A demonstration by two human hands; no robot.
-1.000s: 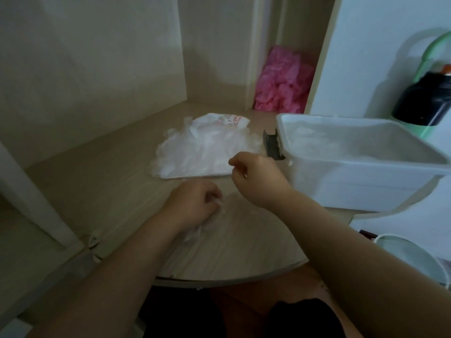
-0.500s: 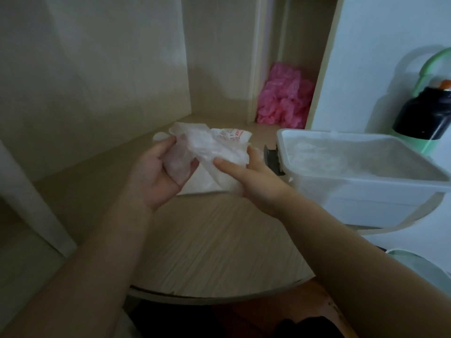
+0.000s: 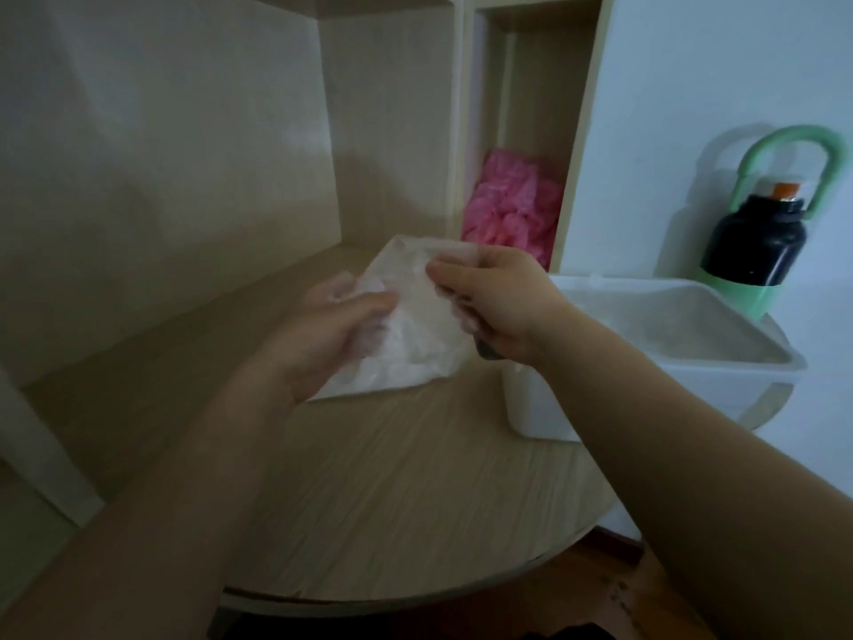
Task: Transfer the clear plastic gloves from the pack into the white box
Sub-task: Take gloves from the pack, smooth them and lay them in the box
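Pack (image 3: 417, 316) held above the table (image 3: 392, 501), just left of the box (image 3: 720, 368). Your left hand (image 3: 323, 337) curls round its near-left side, fingertips showing through the film. Your right hand (image 3: 503, 307) pinches the far-right edge between thumb and fingers. For this step, grip low with the left, spread the mouth with the right, and draw the gloves (image 3: 406, 362) out as one wad over the box. The pack looks thin, crinkled and milky-clear, with the gloves a pale mass in its lower half. The film is likely to slip and cling.
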